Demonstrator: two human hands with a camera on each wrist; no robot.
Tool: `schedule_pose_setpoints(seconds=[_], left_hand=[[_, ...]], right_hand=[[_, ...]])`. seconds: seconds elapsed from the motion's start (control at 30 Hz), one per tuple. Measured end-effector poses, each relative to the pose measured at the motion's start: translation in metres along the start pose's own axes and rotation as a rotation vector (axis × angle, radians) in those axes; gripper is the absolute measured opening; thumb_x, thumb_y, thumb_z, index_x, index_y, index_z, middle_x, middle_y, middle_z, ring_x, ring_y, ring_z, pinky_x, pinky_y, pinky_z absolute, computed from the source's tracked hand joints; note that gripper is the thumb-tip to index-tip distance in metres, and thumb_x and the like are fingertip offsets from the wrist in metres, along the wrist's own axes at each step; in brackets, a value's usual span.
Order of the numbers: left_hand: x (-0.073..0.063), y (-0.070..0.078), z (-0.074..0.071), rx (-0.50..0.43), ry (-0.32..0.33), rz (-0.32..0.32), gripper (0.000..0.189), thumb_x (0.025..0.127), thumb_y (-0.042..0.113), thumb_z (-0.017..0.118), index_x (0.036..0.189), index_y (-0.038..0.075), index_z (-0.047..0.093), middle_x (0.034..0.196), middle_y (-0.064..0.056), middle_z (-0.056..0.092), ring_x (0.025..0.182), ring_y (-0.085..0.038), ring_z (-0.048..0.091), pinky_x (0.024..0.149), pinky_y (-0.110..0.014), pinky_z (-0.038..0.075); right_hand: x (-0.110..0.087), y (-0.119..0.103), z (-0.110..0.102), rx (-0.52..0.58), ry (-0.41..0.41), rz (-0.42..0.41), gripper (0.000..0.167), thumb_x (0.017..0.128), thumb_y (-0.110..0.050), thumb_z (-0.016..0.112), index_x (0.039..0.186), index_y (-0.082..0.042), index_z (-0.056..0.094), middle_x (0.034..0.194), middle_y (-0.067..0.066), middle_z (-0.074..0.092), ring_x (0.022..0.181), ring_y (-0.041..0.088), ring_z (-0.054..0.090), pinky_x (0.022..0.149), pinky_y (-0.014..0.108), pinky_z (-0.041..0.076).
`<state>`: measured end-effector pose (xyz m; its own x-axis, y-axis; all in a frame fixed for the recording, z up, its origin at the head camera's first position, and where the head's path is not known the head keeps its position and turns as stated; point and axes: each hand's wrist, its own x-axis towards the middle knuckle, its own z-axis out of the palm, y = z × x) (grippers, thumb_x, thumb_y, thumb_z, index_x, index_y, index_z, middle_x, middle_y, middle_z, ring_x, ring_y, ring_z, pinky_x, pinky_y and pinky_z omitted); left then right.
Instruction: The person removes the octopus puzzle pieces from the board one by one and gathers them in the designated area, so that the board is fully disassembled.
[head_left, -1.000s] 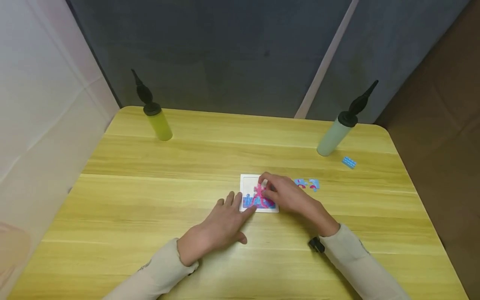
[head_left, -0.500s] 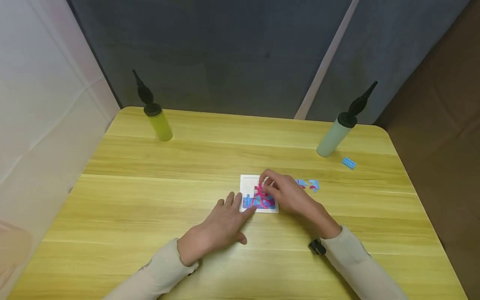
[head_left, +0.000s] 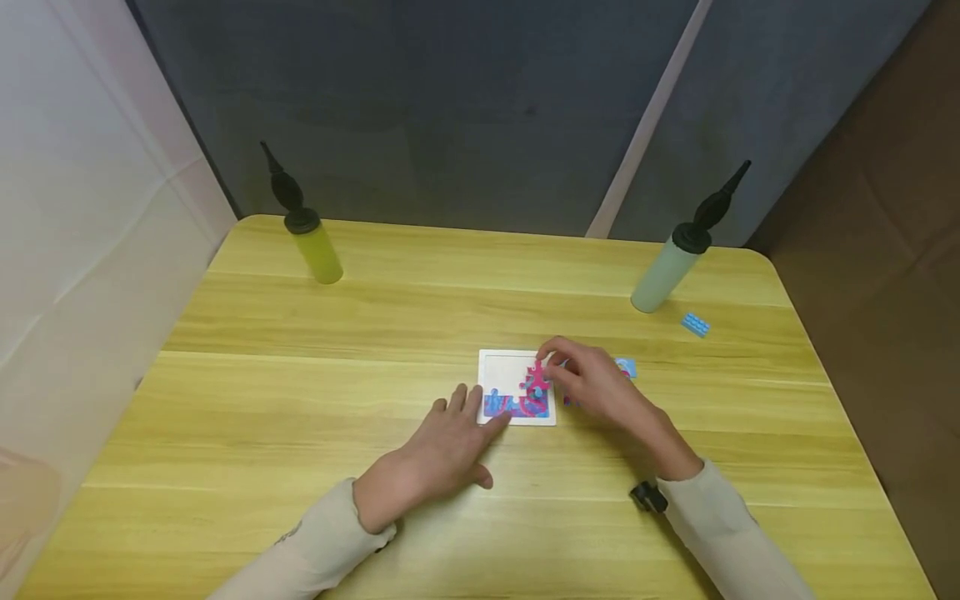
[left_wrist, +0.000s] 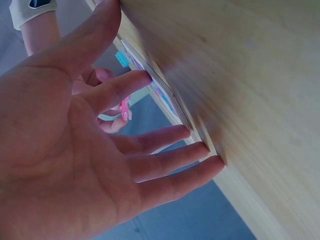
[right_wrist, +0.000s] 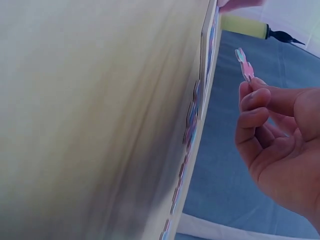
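Note:
My right hand (head_left: 603, 383) pinches a pink jigsaw piece (head_left: 537, 375) between thumb and fingers, above the right part of a white puzzle frame (head_left: 482, 367). In the right wrist view this jigsaw piece (right_wrist: 246, 66) is held up, apart from the frame. A row of joined blue, purple and pink pieces (head_left: 497, 407) lies along the frame's near side; its upper left shows bare white. With fingers spread and straight, my left hand (head_left: 442, 454) rests at the frame's left and near edges. Left fingertips (left_wrist: 216, 161) touch the tabletop in the left wrist view.
Loose jigsaw pieces (head_left: 627, 367) lie right of the frame, partly hidden behind my right hand. Farther off are a blue toy brick (head_left: 695, 324), a pale green hand pump (head_left: 663, 279) and a yellow hand pump (head_left: 321, 256). A dark curtain hangs behind the table.
My right hand has moved right and lifted the pink piece off the middle of the frame, baring white there. The left hand has stayed in place.

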<state>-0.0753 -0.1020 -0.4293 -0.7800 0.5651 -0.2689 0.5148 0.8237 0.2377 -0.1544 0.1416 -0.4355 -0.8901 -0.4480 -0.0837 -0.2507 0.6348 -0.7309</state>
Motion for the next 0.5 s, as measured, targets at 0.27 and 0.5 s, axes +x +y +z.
schedule_pose_setpoints(seconds=[0.27, 0.5], left_hand=[[0.001, -0.001, 0.002, -0.003, 0.014, 0.008, 0.084, 0.081, 0.046, 0.083, 0.153, 0.018, 0.051, 0.156, -0.033, 0.039, 0.144, -0.056, 0.039, 0.111, -0.065, 0.042], [0.001, -0.001, 0.001, -0.019, 0.019, 0.008, 0.084, 0.081, 0.045, 0.083, 0.153, 0.017, 0.051, 0.157, -0.034, 0.038, 0.145, -0.056, 0.038, 0.111, -0.066, 0.041]], right_hand=[[-0.009, 0.01, -0.008, -0.015, 0.032, 0.005, 0.012, 0.103, -0.018, 0.064, 0.114, -0.022, 0.066, 0.096, 0.001, 0.071, 0.071, 0.015, 0.059, 0.063, 0.027, 0.049], [-0.015, 0.021, -0.015, 0.035, 0.022, 0.067, 0.014, 0.103, -0.016, 0.063, 0.117, -0.015, 0.065, 0.085, 0.006, 0.067, 0.066, 0.018, 0.059, 0.058, 0.025, 0.048]])
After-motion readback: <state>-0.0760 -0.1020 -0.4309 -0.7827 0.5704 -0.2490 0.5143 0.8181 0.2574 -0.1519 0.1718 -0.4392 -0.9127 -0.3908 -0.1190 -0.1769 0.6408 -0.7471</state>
